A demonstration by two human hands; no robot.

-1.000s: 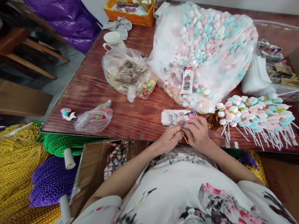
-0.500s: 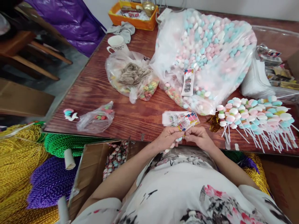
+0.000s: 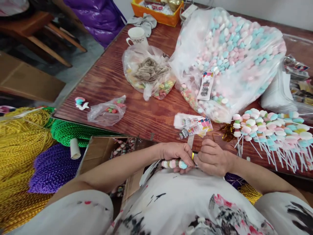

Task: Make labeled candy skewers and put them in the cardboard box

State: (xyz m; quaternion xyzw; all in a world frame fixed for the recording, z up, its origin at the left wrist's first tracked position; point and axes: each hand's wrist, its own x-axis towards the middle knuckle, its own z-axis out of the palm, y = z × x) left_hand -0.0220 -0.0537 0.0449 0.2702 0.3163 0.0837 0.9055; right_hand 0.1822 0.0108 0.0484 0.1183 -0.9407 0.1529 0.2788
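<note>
My left hand (image 3: 177, 154) is closed around a marshmallow skewer (image 3: 172, 164), a row of white, pink and blue pieces held low against my shirt at the table's front edge. A short gold tie (image 3: 193, 156) sticks up between my two hands. My right hand (image 3: 212, 158) is closed, its fingertips pinched at the skewer's end beside the tie; its fingers hide what they grip there. Just beyond my hands lie printed cards (image 3: 193, 125) on the table. To the right is a pile of finished marshmallow skewers (image 3: 274, 127) with white sticks, next to gold ties (image 3: 227, 132).
A big clear bag of marshmallows (image 3: 234, 55) fills the back, with a printed card (image 3: 206, 85) on it. Left of it are a smaller bag (image 3: 146, 91) topped by a brown cloth, a mug (image 3: 137, 36) and an orange basket (image 3: 168, 19). Bead strings (image 3: 56, 173) hang at left.
Both hands have drawn back from the cards toward my body. The skewer now lies sideways, and a gold tie shows between the hands. The camera view has shifted left.
</note>
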